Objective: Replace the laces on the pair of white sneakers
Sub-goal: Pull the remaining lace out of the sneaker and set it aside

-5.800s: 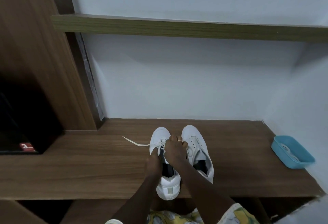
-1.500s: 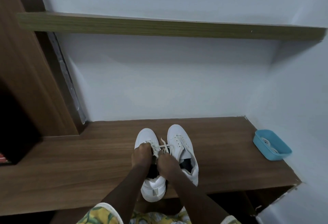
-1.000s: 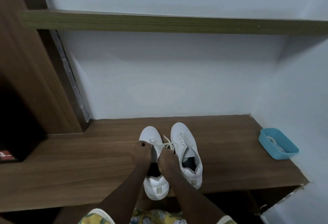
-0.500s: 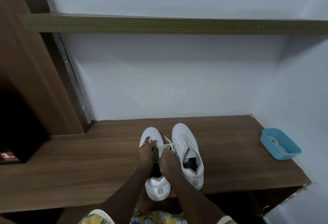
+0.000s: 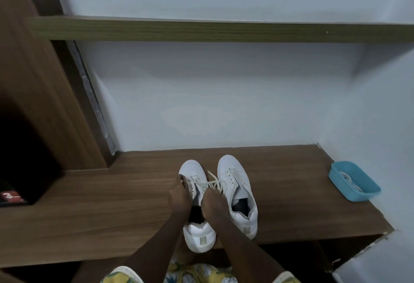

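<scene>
Curling the left hand round the eyelet edge of the left sneaker, fingers bent tight. Pinching the cream lace in the right hand, likewise curled, beside the right sneaker. Working over the pair set side by side on the wooden worktop, toes to the wall, well apart from a blue tray at the right end.

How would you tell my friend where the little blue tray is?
Look at the long wooden bench under the pale wall. Follow it past the white sneakers to its right end. The tray sits there, the only blue thing, with something white coiled inside.
</scene>
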Tool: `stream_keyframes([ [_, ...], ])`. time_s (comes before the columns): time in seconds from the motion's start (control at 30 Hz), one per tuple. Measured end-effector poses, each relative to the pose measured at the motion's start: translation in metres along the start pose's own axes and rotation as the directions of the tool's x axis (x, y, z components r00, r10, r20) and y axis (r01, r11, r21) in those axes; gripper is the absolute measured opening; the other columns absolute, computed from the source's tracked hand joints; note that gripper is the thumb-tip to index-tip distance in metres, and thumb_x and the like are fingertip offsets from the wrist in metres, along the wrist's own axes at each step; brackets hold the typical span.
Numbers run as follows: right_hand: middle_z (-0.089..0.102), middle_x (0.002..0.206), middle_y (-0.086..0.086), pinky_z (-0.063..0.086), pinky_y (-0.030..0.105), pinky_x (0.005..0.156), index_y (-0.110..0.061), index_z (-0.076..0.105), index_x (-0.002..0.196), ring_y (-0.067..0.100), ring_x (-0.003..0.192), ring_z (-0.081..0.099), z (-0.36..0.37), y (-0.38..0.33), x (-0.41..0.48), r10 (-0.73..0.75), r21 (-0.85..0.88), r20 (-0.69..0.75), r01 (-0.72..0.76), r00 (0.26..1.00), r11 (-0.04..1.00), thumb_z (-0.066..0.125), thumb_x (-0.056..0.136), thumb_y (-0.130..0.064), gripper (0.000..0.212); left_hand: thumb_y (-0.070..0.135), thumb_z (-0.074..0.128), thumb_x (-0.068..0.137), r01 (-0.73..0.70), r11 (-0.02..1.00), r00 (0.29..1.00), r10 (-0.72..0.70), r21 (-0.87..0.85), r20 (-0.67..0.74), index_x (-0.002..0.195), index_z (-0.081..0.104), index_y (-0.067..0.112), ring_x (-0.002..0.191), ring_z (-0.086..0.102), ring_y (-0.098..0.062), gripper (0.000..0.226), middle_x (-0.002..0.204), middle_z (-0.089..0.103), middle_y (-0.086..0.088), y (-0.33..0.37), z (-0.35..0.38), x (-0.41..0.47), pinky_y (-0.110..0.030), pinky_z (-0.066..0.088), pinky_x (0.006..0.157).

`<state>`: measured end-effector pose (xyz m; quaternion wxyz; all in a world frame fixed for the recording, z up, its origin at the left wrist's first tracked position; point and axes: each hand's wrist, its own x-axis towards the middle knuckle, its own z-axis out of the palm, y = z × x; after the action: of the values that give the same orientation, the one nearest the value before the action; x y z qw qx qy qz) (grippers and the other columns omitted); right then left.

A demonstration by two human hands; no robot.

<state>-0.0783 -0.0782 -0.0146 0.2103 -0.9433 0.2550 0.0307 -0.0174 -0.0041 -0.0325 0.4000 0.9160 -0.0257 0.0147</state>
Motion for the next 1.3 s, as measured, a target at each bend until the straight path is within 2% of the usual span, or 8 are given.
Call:
stream_keyframes([
  [0.27, 0.059, 0.121, 0.014, 0.047, 0.032, 0.087, -0.002, 0.057, 0.115, 0.027, 0.111, 0.058, -0.002, 0.0, 0.0, -0.006, -0.017, 0.046, 0.007, 0.999, 1.0, 0.037, 0.097, -0.004, 0.027, 0.003, 0.041, 0.095, 0.294, 0.919, 0.947, -0.318, -0.262, -0.052, 0.124, 0.045, -0.002, 0.101, 0.058, -0.042, 0.03, 0.111, 0.06, -0.025, 0.004, -0.006, -0.004, -0.038, 0.044, 0.079],
  [0.37, 0.059, 0.121, 0.013, 0.046, 0.031, 0.087, -0.003, 0.057, 0.116, 0.026, 0.111, 0.057, -0.001, 0.0, 0.0, -0.012, -0.013, 0.032, 0.012, 0.999, 1.0, 0.037, 0.098, -0.006, 0.028, 0.006, 0.048, 0.088, 0.082, 0.997, 0.997, -0.082, 0.006, 0.0, 0.138, 0.04, 0.011, 0.118, 0.052, -0.034, 0.051, 0.131, 0.051, -0.017, -0.005, -0.003, -0.004, -0.042, 0.044, 0.094],
  [0.47, 0.06, 0.122, 0.013, 0.046, 0.031, 0.088, -0.003, 0.057, 0.117, 0.026, 0.113, 0.056, -0.001, 0.0, -0.001, -0.015, -0.009, 0.022, 0.015, 1.0, 1.0, 0.036, 0.098, -0.007, 0.028, 0.026, 0.048, 0.094, -0.223, 0.895, 0.975, 0.197, 0.386, 0.106, 0.126, 0.057, 0.029, 0.14, 0.029, -0.024, 0.033, 0.147, 0.04, -0.002, -0.009, -0.003, -0.005, -0.057, 0.02, 0.109],
  [0.63, 0.059, 0.123, 0.012, 0.045, 0.031, 0.09, -0.003, 0.056, 0.118, 0.025, 0.113, 0.056, -0.001, 0.0, 0.0, -0.01, -0.005, 0.028, 0.01, 1.0, 1.0, 0.034, 0.099, -0.007, 0.029, 0.035, 0.035, 0.101, -0.308, 0.77, 0.95, 0.218, 0.559, 0.223, 0.118, 0.061, 0.034, 0.141, 0.028, -0.015, 0.031, 0.138, 0.048, 0.013, -0.005, -0.008, -0.005, -0.061, 0.013, 0.11],
  [0.8, 0.059, 0.123, 0.012, 0.045, 0.03, 0.09, -0.003, 0.056, 0.118, 0.025, 0.113, 0.056, 0.001, 0.001, 0.001, -0.013, -0.017, 0.026, 0.013, 1.0, 1.0, 0.035, 0.099, -0.008, 0.029, 0.028, 0.036, 0.1, -0.25, 0.848, 0.968, 0.207, 0.467, 0.142, 0.101, 0.065, 0.019, 0.104, 0.061, -0.018, 0.031, 0.103, 0.068, 0.002, -0.006, -0.007, -0.003, -0.051, 0.02, 0.114],
  [0.9, 0.059, 0.122, 0.013, 0.047, 0.031, 0.088, -0.003, 0.057, 0.117, 0.026, 0.111, 0.058, 0.001, 0.001, 0.001, -0.004, -0.02, 0.026, 0.004, 1.0, 1.0, 0.036, 0.098, -0.007, 0.028, 0.025, 0.038, 0.1, -0.142, 0.951, 0.988, 0.121, 0.273, 0.092, 0.105, 0.061, 0.01, 0.087, 0.065, -0.025, 0.028, 0.093, 0.07, -0.007, -0.014, -0.002, -0.002, -0.039, 0.044, 0.093],
  [0.97, 0.059, 0.12, 0.013, 0.047, 0.031, 0.087, -0.003, 0.058, 0.115, 0.027, 0.11, 0.059, 0.002, 0.0, 0.001, 0.001, -0.019, 0.026, -0.001, 1.0, 1.0, 0.036, 0.098, -0.007, 0.028, 0.023, 0.041, 0.1, -0.054, 0.989, 0.998, 0.048, 0.139, 0.046, 0.108, 0.057, 0.005, 0.086, 0.064, -0.03, 0.026, 0.094, 0.068, -0.014, -0.015, -0.001, -0.004, -0.039, 0.049, 0.076],
  [1.3, 0.06, 0.12, 0.011, 0.047, 0.031, 0.087, -0.003, 0.058, 0.114, 0.025, 0.112, 0.058, 0.005, 0.001, 0.003, 0.014, -0.016, 0.019, -0.014, 1.0, 1.0, 0.034, 0.098, -0.006, 0.028, 0.008, 0.039, 0.097, 0.203, 0.971, 0.975, -0.212, -0.128, -0.064, 0.111, 0.053, -0.003, 0.093, 0.058, -0.04, 0.022, 0.101, 0.062, -0.028, -0.023, -0.01, 0.002, -0.034, 0.033, 0.067],
])
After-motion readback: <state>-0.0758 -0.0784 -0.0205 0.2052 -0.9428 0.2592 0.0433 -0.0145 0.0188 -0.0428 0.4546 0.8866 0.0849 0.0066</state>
